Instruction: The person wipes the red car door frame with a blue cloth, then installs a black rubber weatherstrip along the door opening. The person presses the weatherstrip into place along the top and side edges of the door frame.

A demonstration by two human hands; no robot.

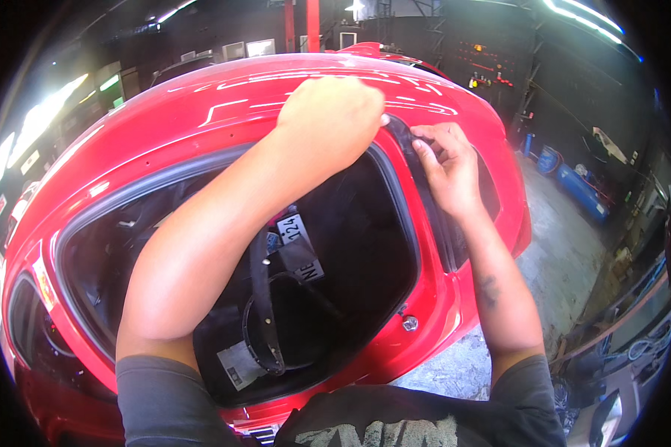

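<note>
A red car body [455, 298] with an open rear hatch opening fills the middle. My left arm reaches across the opening, and my left hand [332, 119] is closed at its upper right corner. What its fingers hold, if anything, is hidden behind the hand. Close by, my right hand [451, 160] pinches a black trim strip [400, 134] between thumb and fingers. The strip runs along the red pillar beside the dark side window [484, 186]. A rubber seal [386, 167] lines the opening's edge.
Inside the dark cargo area lie licence plates [298, 246], a black curved strip [261, 298] and a grey box-like piece [238, 365]. A metal latch [410, 323] sits on the lower right rim. Blue tanks [581, 190] stand on the concrete floor at right.
</note>
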